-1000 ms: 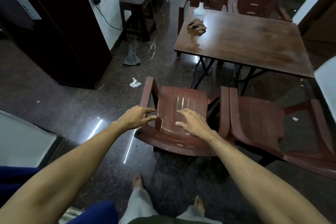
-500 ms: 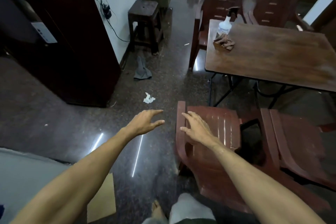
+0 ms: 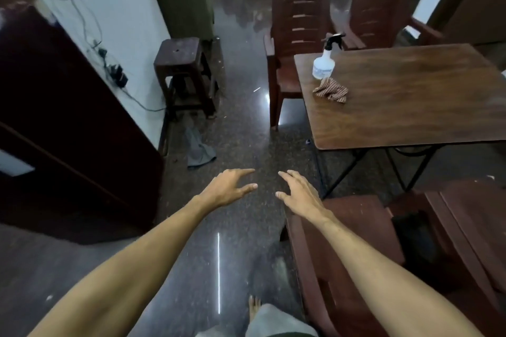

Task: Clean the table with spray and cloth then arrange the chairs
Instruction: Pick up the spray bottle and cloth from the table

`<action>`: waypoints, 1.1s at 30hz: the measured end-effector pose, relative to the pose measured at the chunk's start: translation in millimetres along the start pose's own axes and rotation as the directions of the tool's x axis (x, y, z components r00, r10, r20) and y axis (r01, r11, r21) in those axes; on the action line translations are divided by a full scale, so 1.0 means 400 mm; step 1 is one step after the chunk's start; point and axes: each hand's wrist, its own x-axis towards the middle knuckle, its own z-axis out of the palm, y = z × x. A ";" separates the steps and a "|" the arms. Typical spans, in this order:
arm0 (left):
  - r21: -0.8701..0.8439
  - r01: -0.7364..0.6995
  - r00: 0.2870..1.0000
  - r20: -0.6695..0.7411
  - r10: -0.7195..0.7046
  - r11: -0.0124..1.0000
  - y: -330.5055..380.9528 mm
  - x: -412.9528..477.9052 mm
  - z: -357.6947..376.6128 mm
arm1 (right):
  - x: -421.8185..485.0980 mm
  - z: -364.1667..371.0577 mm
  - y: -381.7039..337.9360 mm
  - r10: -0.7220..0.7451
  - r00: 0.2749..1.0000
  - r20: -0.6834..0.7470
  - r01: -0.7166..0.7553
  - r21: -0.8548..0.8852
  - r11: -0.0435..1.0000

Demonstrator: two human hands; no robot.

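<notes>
Both hands hung empty over the floor, left of the table.

The table (image 3: 410,101) stood at right, with two chairs (image 3: 301,35) behind it and two nearer ones (image 3: 342,254) at bottom right. On its far-left corner the spray (image 3: 324,63) touched the cloth (image 3: 331,90). The left hand (image 3: 228,186) and right hand (image 3: 299,191) were spread, gripping nothing.

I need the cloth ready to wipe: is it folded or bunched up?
Bunched up: the cloth lies crumpled on the table, beside the spray bottle.
</notes>
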 end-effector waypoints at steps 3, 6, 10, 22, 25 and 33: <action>0.005 -0.046 0.999 0.028 0.046 0.999 -0.041 0.124 -0.072 | 0.101 -0.038 -0.015 0.059 0.998 -0.034 -0.058 0.021 0.998; 0.005 -0.096 0.993 0.070 0.095 0.995 -0.082 0.252 -0.127 | 0.198 -0.067 -0.027 0.126 0.990 -0.062 -0.124 0.031 0.992; 0.003 -0.181 0.978 0.108 0.180 0.983 -0.129 0.438 -0.187 | 0.338 -0.094 -0.031 0.215 0.971 -0.102 -0.210 0.053 0.976; -0.048 -0.483 0.827 0.304 0.473 0.875 -0.128 1.029 -0.429 | 0.728 -0.252 -0.058 0.561 0.785 -0.261 -0.512 0.234 0.826; -0.083 -0.537 0.782 0.324 0.532 0.840 -0.081 1.173 -0.453 | 0.826 -0.308 -0.023 0.621 0.717 -0.317 -0.563 0.261 0.784; -0.096 -0.589 0.747 0.315 0.586 0.802 0.054 1.560 -0.434 | 1.069 -0.416 0.172 0.774 0.523 -0.356 -0.667 0.394 0.632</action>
